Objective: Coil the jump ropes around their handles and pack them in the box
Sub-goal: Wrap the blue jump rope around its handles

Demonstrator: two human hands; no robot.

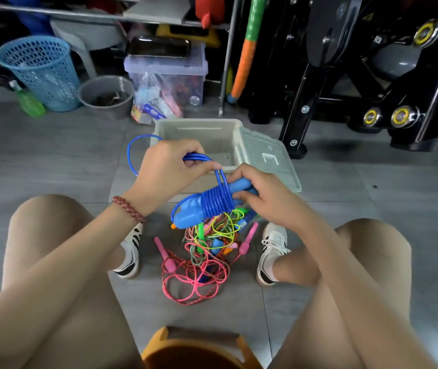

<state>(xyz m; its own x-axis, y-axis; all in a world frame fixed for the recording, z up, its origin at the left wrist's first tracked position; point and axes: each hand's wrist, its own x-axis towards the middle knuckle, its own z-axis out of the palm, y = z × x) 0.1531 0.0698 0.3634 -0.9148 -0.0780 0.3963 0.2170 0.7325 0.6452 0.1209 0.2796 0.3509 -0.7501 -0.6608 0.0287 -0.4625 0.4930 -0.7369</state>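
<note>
I am watching the left hand pinching the glossy blue plastic rope, which is arcing leftward in a smooth loop. The right hand is gripping the paired blue moulded handles, ribbed with tight rope turns, just near of the box. This translucent rectangular box is sitting open on grey floor tiles, with its lid at its right. Braided pink, yellow and green ropes are lying tangled between the shoes. A blue mesh basket is standing far left.
</note>
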